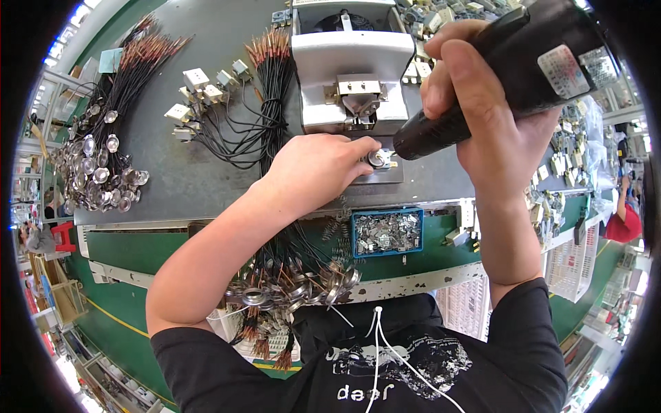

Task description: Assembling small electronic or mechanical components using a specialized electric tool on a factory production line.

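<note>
My left hand is closed, thumb and fingertips pinching a small metal-and-white switch-like part on a metal plate at the bench's front edge. My right hand is wrapped round a black cordless screwdriver, held tilted. Its dark nose points down and left, right beside the part; whether the tip touches it I cannot tell. Just behind my left fingers stands a silver bench machine with a metal jaw. Black wires with copper-coloured ends run under my left forearm.
Small white connector blocks on wires lie left of the machine. Farther left is a wire bundle with round metal caps. A blue tray of metal pieces sits below the bench edge. More blocks pile at right; capped wires hang near my lap.
</note>
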